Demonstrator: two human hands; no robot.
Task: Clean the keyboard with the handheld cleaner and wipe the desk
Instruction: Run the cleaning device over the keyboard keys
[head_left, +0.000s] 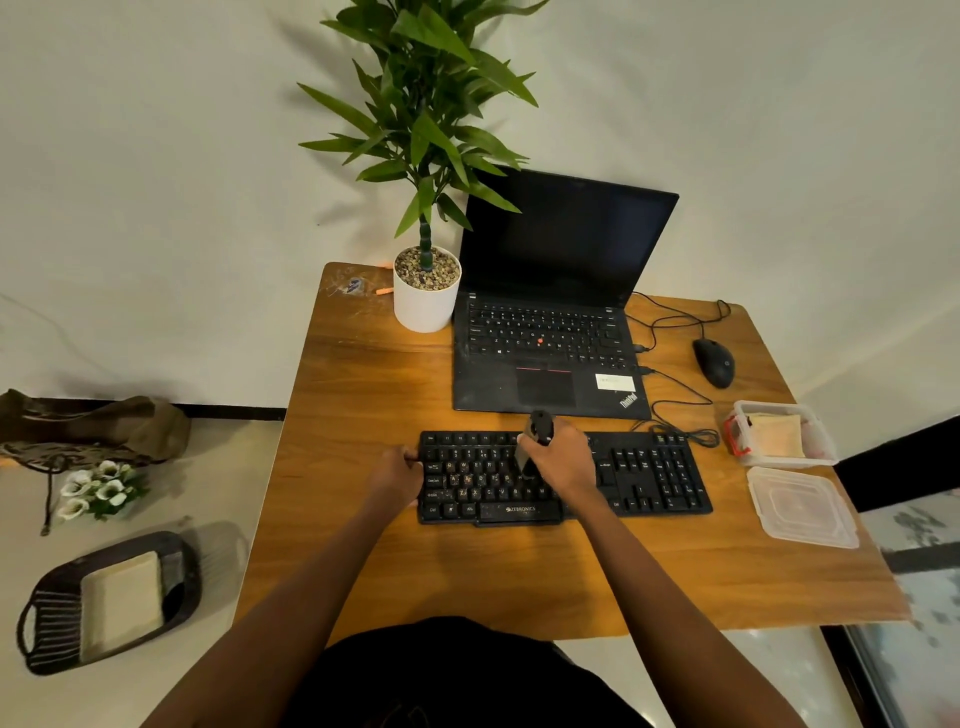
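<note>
A black keyboard (649, 478) lies across the middle of the wooden desk (363, 405), with pale crumbs scattered over its left keys. My right hand (563, 457) is shut on a dark handheld cleaner (537, 428), whose nozzle points down onto the keys near the keyboard's centre. My left hand (397, 475) grips the keyboard's left edge. A folded cloth (776, 434) lies in a clear plastic box (821, 447) at the desk's right side.
An open black laptop (550, 332) stands behind the keyboard, a white potted plant (423, 301) to its left, a wired mouse (716, 362) to its right. A clear lid (802, 506) lies near the right edge. On the floor at left sit a dark basket (52, 618), flowers (101, 491) and a bag (104, 423).
</note>
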